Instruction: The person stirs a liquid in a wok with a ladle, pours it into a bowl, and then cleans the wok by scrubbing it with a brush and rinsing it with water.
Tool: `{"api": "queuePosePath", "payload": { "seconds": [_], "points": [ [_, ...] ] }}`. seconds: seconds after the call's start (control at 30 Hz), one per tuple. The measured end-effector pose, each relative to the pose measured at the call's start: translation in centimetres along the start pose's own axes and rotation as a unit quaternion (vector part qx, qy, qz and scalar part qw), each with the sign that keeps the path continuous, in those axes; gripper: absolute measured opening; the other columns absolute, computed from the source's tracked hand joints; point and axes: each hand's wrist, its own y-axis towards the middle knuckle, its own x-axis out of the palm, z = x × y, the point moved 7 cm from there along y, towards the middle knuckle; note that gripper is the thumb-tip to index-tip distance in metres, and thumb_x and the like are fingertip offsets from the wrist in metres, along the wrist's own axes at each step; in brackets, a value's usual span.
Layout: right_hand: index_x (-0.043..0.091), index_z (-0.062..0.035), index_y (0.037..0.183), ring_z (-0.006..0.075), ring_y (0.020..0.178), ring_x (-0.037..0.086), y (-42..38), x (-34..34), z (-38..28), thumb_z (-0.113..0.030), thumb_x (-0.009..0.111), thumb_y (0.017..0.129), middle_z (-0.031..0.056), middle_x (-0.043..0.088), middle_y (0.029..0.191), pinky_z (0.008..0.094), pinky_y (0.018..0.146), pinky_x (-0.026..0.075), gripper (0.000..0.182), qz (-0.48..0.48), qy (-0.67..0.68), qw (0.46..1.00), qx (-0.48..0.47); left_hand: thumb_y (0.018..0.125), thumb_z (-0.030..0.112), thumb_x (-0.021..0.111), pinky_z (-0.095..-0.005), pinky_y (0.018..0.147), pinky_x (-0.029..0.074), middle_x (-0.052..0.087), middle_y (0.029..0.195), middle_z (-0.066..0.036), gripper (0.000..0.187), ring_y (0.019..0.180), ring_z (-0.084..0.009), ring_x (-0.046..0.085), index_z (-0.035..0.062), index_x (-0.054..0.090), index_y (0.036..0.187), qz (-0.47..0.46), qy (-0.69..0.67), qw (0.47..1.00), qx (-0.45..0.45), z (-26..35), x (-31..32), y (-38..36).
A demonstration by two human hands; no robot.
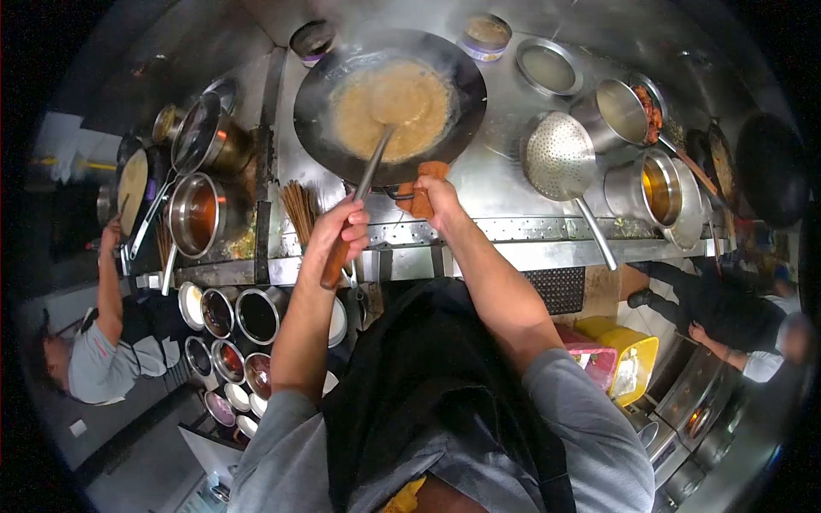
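Observation:
My left hand (pixel 338 231) is closed around the wooden-ended handle of a ladle (pixel 374 162). The ladle's bowl sits in the pale brown, steaming liquid (pixel 355 115) inside a large black wok (pixel 312 120). My right hand (pixel 440 198) grips a folded orange-brown cloth (pixel 419 203) at the wok's near rim. A dark loop handle pokes out beside the cloth. Left of the ladle handle stands a bamboo wok brush (pixel 298 209), just beyond my left hand.
A perforated strainer (pixel 560 156) lies on the steel counter (pixel 505 184) at right, near several metal pots (pixel 609 115). More pots (pixel 198 215) stand at left, above containers of ingredients (pixel 258 315). Co-workers stand at far left (pixel 120 359) and far right (pixel 727 312).

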Motion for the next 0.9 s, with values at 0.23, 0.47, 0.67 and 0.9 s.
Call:
{"api": "queuePosePath", "payload": {
  "seconds": [0.23,0.47,0.67,0.9],
  "points": [
    [0.051,0.0056,0.108,0.0348,0.087,0.067,-0.6,-0.1,-0.4,-0.003,0.053,0.083,0.0198,0.062,0.099,0.0516,0.074,0.06,0.027,0.017,-0.01,1.0,0.012,0.095,0.008,0.053,-0.0258,0.038,0.034,0.045,0.065,0.002,0.051,0.044,-0.0084,0.04,0.0137,0.04,0.144,0.157,0.241,0.949,0.131,0.5,1.8,-4.7],
    [0.051,0.0062,0.111,0.0353,0.086,0.068,-0.8,0.2,-0.6,-0.002,0.053,0.085,0.0195,0.063,0.101,0.0523,0.071,0.06,0.028,0.014,-0.008,1.0,0.012,0.092,0.004,0.052,-0.0252,0.038,0.038,0.048,0.066,0.001,0.062,0.043,-0.0088,0.043,0.0073,0.033,0.15,0.239,0.426,0.849,0.204,4.5,2.7,-6.5],
    [0.051,0.0063,0.112,0.0359,0.088,0.067,-1.6,0.9,-1.1,-0.002,0.052,0.085,0.0196,0.062,0.102,0.0528,0.073,0.06,0.028,-0.005,0.002,1.0,0.009,0.088,0.009,0.056,-0.0366,0.05,0.049,0.062,0.072,-0.012,0.059,0.052,-0.0214,0.061,0.0061,0.04,0.146,0.285,0.643,0.67,0.238,9.0,1.6,-1.4],
    [0.048,0.006,0.112,0.0374,0.09,0.067,-1.4,0.7,-1.0,-0.001,0.05,0.084,0.021,0.06,0.104,0.0545,0.076,0.06,0.029,0.008,-0.005,1.0,0.025,0.087,0.016,0.061,-0.0404,0.079,0.051,0.067,0.099,-0.023,0.062,0.085,-0.0342,0.065,0.0109,0.042,0.146,0.262,0.808,0.461,0.258,11.6,-1.2,2.4]
  ]
}}
